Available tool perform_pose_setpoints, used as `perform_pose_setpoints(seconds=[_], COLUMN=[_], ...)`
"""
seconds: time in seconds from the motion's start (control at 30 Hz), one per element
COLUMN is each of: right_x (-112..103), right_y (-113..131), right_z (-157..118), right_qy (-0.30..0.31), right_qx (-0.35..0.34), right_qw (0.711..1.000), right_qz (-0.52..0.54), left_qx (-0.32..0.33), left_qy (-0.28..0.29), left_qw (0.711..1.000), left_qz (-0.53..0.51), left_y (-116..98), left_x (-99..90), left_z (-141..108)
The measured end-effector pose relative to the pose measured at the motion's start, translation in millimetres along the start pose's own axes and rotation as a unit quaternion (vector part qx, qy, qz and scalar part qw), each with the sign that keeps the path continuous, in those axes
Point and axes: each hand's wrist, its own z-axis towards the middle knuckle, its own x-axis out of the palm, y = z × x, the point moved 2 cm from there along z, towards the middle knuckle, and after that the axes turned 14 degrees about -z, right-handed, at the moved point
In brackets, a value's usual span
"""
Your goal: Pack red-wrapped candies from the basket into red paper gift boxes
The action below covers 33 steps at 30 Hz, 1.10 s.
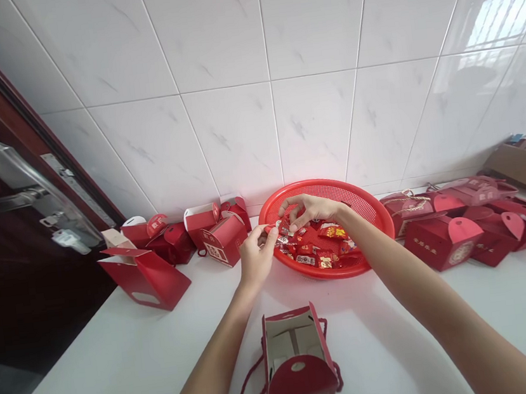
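A red plastic basket [381, 224] by the wall holds several red-wrapped candies [326, 259]. Over its left rim, my left hand [256, 252] is closed, with a small red-wrapped candy [271, 227] at its fingertips. My right hand [311, 209] reaches over the basket from the right, fingers curled into a pinch just above the candies; what lies between them is too small to make out. In front of me stands an open red gift box [302, 384] with a pale inside and a dark red cord handle [251, 387].
Several red gift boxes [224, 237] stand left of the basket, one nearer the edge [151, 278]. More red boxes [441, 242] cluster at right, beside a brown cardboard carton [525, 168]. The white table [121, 368] meets a tiled wall [231, 137]; a dark door [6, 254] is at left.
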Motion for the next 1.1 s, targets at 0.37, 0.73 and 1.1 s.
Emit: perform_pose_setpoints(seconds=[0.37,0.73,1.1], right_x=[3,-9,-4], right_y=[1,-25,-45], right_z=[4,8,10], right_qy=[-0.042,-0.221,-0.144], right_qx=[-0.009,0.144,0.245], right_qw=[0.999,0.965,0.950], right_qz=[0.021,0.008,-0.131], left_qx=[0.006,0.010,0.009], left_qy=[0.016,0.013,0.012], left_qw=[1.000,1.000,1.000], left_qz=[0.015,0.020,0.020], left_y=[-3,-6,-6], left_x=[-0.6,0.4,0.0], left_z=[-1,-1,-2])
